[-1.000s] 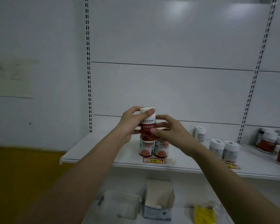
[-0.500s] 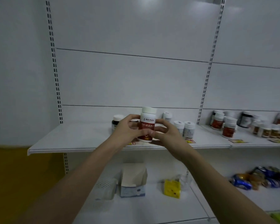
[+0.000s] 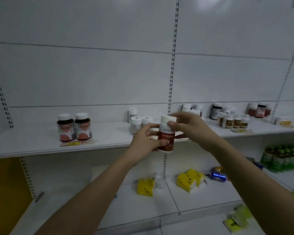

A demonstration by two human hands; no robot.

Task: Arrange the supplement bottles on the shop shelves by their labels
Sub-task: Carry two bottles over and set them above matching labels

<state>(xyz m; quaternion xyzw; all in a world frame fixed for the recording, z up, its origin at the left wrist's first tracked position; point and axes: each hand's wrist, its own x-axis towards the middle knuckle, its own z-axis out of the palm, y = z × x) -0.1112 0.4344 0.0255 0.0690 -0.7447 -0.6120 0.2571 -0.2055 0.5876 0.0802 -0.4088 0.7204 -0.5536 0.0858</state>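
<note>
Compared with the earlier views, both hands and the red-labelled bottle (image 3: 166,134) now sit further right along the upper shelf (image 3: 32,146), in front of the upright between two bays, with two dark bottles (image 3: 74,127) well off to the left and mixed bottles (image 3: 232,120) far right. Left hand (image 3: 145,143) wraps the lower body, thumb across the label, while the right hand (image 3: 192,128) pinches the neck just under the white cap (image 3: 168,119), the bottle upright and clear of the shelf. Probably light, rigid plastic with a slick label, it is best held round the body rather than by the cap, which could turn or loosen.
</note>
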